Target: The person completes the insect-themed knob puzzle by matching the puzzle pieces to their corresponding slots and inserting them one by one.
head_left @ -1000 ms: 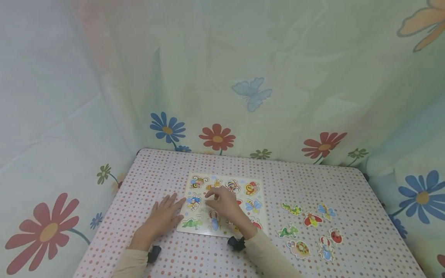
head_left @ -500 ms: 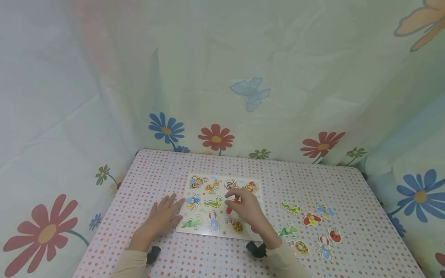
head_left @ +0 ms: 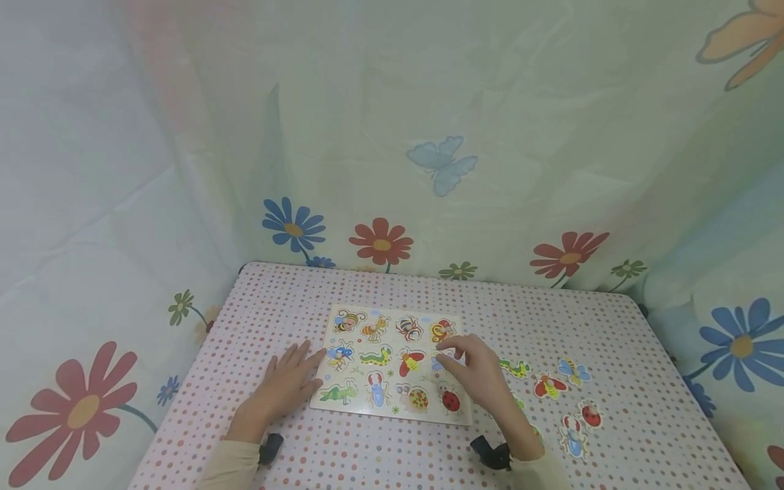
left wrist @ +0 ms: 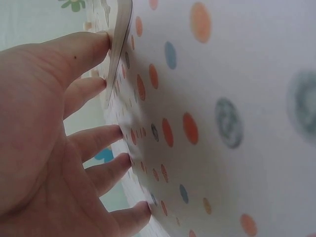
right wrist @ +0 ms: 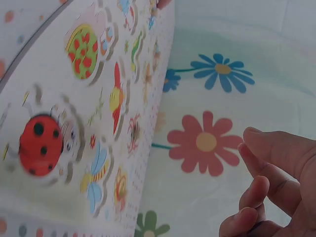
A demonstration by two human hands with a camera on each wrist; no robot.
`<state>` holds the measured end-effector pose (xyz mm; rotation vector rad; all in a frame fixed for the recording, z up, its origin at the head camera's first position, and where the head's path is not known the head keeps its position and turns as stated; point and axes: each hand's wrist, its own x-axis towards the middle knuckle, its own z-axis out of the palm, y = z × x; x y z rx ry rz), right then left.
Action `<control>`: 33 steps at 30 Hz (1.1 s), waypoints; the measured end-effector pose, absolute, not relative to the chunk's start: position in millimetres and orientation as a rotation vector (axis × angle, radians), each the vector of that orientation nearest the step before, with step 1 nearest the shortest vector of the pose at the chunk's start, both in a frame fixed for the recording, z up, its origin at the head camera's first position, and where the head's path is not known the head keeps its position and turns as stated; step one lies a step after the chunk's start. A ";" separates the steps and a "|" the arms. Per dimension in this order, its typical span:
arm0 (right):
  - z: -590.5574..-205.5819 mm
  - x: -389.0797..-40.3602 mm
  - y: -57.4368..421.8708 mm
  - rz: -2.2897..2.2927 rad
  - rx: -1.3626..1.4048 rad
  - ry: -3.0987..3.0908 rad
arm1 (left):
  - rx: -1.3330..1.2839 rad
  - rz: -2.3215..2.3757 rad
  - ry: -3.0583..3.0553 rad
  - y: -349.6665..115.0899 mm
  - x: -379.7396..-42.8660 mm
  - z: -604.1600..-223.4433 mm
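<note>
A flat puzzle board (head_left: 429, 414) with rows of cartoon insects lies on the table. My left hand (head_left: 282, 384) rests spread at its left edge; in the left wrist view the thumb (left wrist: 89, 49) and one finger touch the board's side, the other fingertips on the tablecloth. My right hand (head_left: 478, 367) hovers over the board's right edge, thumb and index finger bent towards each other with nothing between them. It partly covers the printed dragonfly, which shows in the right wrist view (right wrist: 95, 177). The printed ladybug (right wrist: 42, 145) and snail (right wrist: 83, 52) show there too.
Loose insect pieces lie right of the board: a caterpillar (head_left: 516, 368), a red-winged bug (head_left: 550, 386), a dragonfly (head_left: 574, 371), a ladybug (head_left: 591, 414) and a stag beetle (head_left: 573, 437). The right arm partly hides others. A flowered curtain (head_left: 343, 136) surrounds the dotted table (head_left: 367, 456).
My right hand has moved rightward across the board from the middle row's caterpillar, past the red-winged bug, to the right edge, uncovering those pictures. My left hand has stayed in place.
</note>
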<state>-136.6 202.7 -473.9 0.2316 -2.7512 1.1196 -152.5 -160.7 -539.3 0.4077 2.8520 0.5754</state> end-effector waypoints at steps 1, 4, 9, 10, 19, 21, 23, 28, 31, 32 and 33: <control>-473.4 -135.1 206.5 1.105 0.224 -2.749 | 0.408 0.574 2.852 -160.6 -152.5 -539.3; -473.8 -131.5 218.1 1.056 0.199 -2.748 | 0.405 0.574 2.849 -160.2 -152.4 -539.4; -477.1 -127.5 238.5 0.997 0.175 -2.721 | 0.408 0.577 2.849 -160.2 -152.1 -539.6; -477.8 -126.8 242.7 0.995 0.164 -2.716 | 0.410 0.577 2.850 -160.3 -152.0 -539.4; -487.7 -124.5 280.1 0.938 0.130 -2.658 | 0.420 0.566 2.849 -160.5 -152.6 -538.1; -490.5 -124.6 288.8 0.950 0.122 -2.642 | 0.421 0.563 2.849 -160.2 -153.1 -537.9; -492.8 -124.9 297.3 0.967 0.094 -2.644 | 0.420 0.564 2.849 -160.1 -153.5 -538.1; -499.0 -126.4 314.4 1.010 -0.033 -2.716 | 0.422 0.559 2.852 -160.2 -153.5 -538.3; -504.5 -129.1 321.2 1.005 -0.103 -2.749 | 0.419 0.556 2.854 -160.4 -153.3 -538.9; -506.5 -129.9 323.3 1.011 -0.122 -2.754 | 0.418 0.557 2.853 -160.4 -153.1 -539.2; -508.8 -130.7 324.8 1.010 -0.143 -2.757 | 0.417 0.557 2.853 -160.5 -152.9 -539.5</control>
